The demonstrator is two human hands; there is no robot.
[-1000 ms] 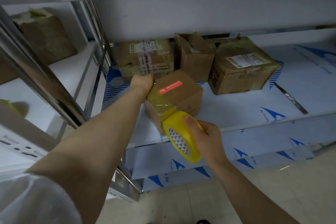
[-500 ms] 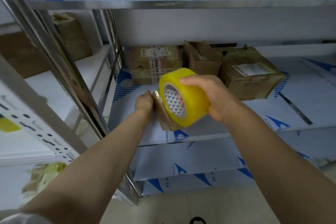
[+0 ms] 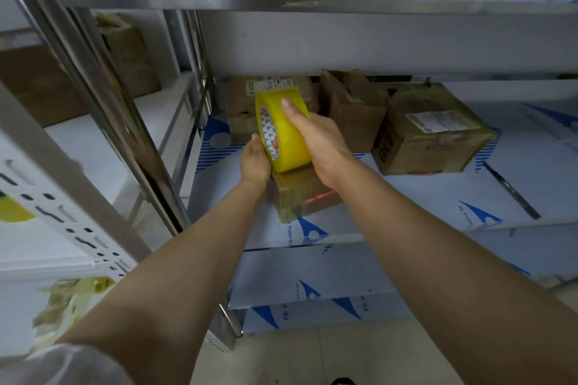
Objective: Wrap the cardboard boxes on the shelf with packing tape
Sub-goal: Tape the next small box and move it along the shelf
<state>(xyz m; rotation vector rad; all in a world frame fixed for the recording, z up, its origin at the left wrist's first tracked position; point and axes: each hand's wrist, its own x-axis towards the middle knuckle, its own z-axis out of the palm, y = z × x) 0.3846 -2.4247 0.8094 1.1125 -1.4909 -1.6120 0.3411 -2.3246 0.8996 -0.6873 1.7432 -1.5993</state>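
Both arms are reaching together toward the front edge of the shelf. The left hand is gripping the left side of the small cardboard box, and the right hand is clasping the yellow tape roll just above the box's top, fingers curling over the rim. A second ago the roll was hanging below the box's front face; now it is sitting higher, over the top.
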